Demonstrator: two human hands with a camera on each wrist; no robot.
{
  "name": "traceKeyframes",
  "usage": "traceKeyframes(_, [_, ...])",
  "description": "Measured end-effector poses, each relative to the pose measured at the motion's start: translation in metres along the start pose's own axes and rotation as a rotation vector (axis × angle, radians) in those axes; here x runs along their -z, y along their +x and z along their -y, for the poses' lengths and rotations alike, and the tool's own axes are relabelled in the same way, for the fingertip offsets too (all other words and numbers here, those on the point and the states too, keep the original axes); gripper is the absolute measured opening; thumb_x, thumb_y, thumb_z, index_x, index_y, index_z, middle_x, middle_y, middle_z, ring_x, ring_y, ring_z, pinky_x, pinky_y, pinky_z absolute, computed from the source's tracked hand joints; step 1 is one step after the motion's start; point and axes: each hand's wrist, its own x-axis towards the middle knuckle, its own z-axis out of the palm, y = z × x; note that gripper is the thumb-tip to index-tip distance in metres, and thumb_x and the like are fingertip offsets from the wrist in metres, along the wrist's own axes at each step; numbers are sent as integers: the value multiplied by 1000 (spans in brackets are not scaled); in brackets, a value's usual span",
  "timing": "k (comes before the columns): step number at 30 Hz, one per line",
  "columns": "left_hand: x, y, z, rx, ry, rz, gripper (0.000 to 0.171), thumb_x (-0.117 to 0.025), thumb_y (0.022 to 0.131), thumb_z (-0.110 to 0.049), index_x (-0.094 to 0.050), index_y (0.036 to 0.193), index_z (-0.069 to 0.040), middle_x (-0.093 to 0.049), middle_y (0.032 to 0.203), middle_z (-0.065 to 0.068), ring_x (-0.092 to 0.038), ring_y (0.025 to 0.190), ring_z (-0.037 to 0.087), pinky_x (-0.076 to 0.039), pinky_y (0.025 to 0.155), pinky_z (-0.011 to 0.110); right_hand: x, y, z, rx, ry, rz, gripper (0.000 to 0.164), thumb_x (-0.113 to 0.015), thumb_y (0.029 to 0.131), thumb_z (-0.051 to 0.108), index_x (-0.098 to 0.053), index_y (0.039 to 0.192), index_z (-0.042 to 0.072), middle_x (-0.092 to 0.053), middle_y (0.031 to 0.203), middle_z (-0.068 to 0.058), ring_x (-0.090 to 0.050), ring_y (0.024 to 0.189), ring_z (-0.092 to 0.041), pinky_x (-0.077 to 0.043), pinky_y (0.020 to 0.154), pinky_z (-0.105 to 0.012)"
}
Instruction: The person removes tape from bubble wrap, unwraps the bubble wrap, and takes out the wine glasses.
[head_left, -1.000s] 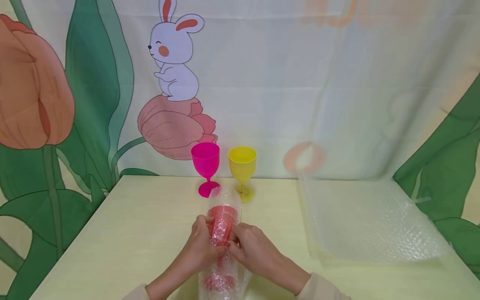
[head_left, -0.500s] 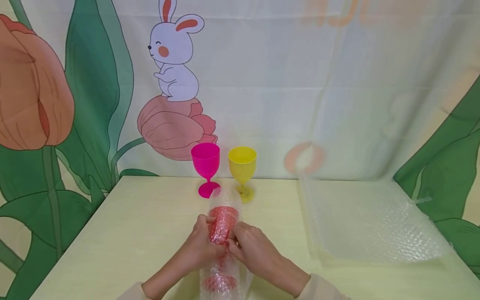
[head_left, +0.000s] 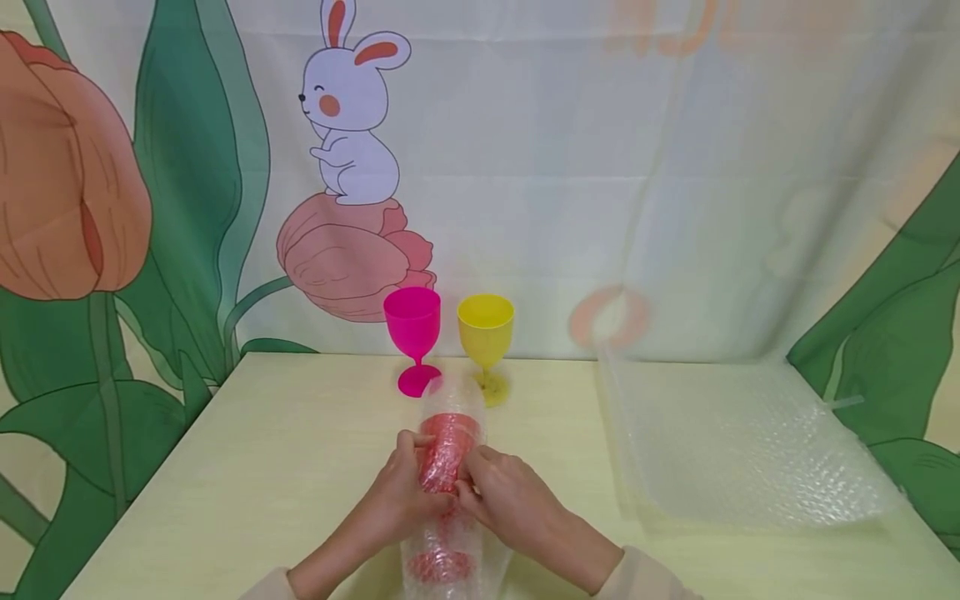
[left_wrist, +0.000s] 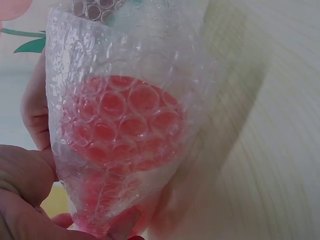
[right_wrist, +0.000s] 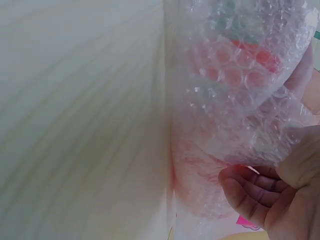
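Observation:
A red goblet (head_left: 453,427), rolled in clear bubble wrap (head_left: 453,392), lies between the two hands in the head view, its base towards the person. My left hand (head_left: 408,490) holds the roll from the left, thumb across the goblet's lower bowl. On the other side, my right hand (head_left: 513,504) pinches the wrap near the bowl's bottom. The left wrist view shows the round red base (left_wrist: 125,122) through the bubbles. In the right wrist view, curled fingers (right_wrist: 247,195) of the right hand press at the wrap's edge; the plastic blurs the goblet's stem.
Behind the roll stand a magenta goblet (head_left: 412,321) and a yellow goblet (head_left: 485,325), both upright near the table's back edge. A flat bubble wrap sheet (head_left: 742,450) lies on the right of the table (head_left: 285,467). A printed cloth (head_left: 525,150) hangs behind.
Both hands keep nearly the same hold. The wrapped goblet has shifted very slightly right, and the loose wrap at its lower right spreads a little wider.

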Motion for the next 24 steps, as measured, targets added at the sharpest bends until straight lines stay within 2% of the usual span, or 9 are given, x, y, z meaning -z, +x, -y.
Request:
traceKeyframes(6, [-3, 1, -2, 0, 12, 2, 70, -90, 74, -4, -40, 124, -1, -51, 134, 22, -55, 121, 41, -55, 93, 53, 0, 1, -1, -9, 1, -11, 21, -69, 83, 4, -53, 72, 13, -44, 67, 7, -38, 57, -3, -33, 50, -14])
traceKeyframes(13, [-3, 3, -3, 11, 32, 1, 72, -92, 74, -8, -41, 124, -1, -51, 128, 24, -56, 119, 41, -55, 94, 54, 5, 2, -3, -53, 64, 63, 23, -76, 94, 17, -58, 81, 10, -50, 72, 6, -44, 61, -3, -41, 56, -16])
traceKeyframes(19, [-3, 4, -2, 33, 47, 12, 74, -92, 74, -5, -39, 126, -1, -51, 133, 22, -55, 121, 39, -55, 95, 52, 7, 3, -3, -14, 29, 88, 20, -72, 96, 11, -58, 82, 10, -49, 73, 5, -42, 62, -6, -40, 56, -19])
traceKeyframes(24, [-4, 5, -3, 47, 72, 12, 76, -93, 75, -11, -39, 128, -2, -51, 131, 21, -54, 121, 38, -54, 96, 52, 6, 4, -3, 19, -26, 58, 23, -69, 94, 6, -54, 77, 11, -47, 71, 3, -39, 59, -7, -37, 53, -19])
